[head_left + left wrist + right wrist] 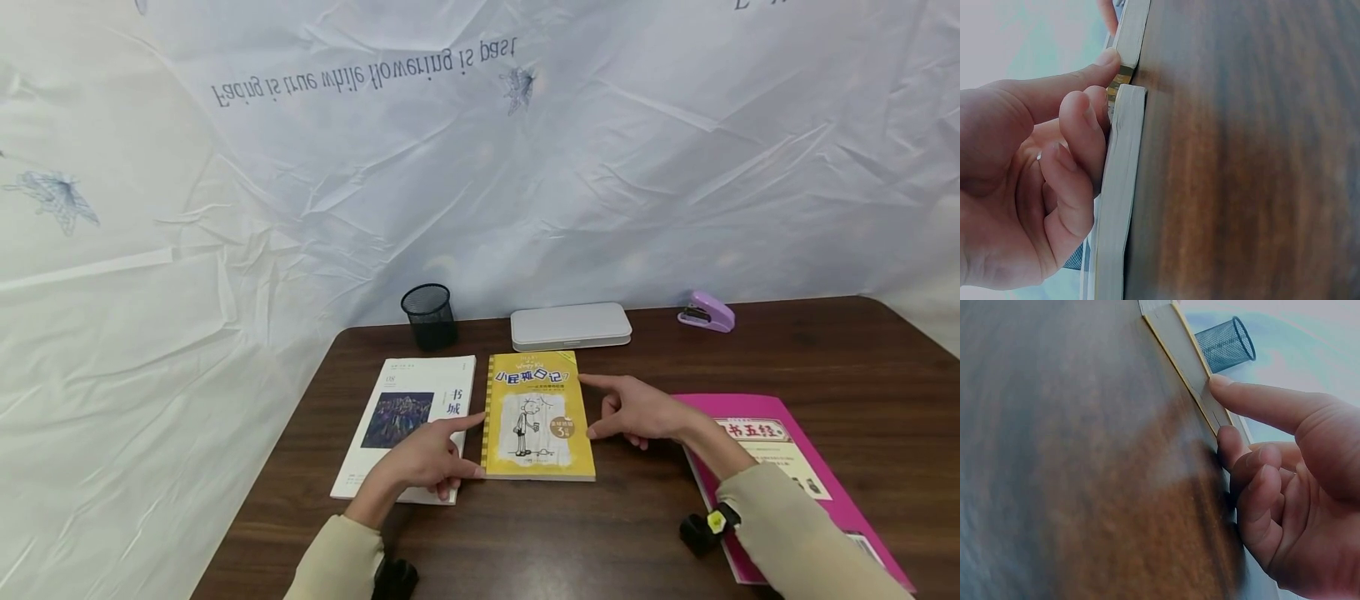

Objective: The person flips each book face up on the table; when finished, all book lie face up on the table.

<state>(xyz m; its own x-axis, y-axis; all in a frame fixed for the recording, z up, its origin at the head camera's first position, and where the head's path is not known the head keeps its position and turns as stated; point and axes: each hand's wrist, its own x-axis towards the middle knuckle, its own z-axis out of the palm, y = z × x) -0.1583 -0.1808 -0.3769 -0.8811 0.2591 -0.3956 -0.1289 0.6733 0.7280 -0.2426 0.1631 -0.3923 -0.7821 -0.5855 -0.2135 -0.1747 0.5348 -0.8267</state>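
While the forearms angle inward from the near side of the dark wood-grain table (585,533), the left hand (427,454) and right hand (641,410) face each other across the yellow book (536,425). On each hand, index finger and thumb are extended and spread; the remaining fingers curl loosely. Neither hand encloses anything. The left index finger meets the left edge, with the thumb at the near-left corner; the right index finger meets the upper right edge, with the thumb lower down.

The yellow book is a flat, rectangular paperback with pale page edges. It lies face up on the table, just right of the white book (405,375), over which the left hand extends. Its long axis runs away from the person, with the title at the far end. Beyond that end sits a smooth, round-cornered pale case (572,325); a black mesh cup (433,332) stands upright to its left.
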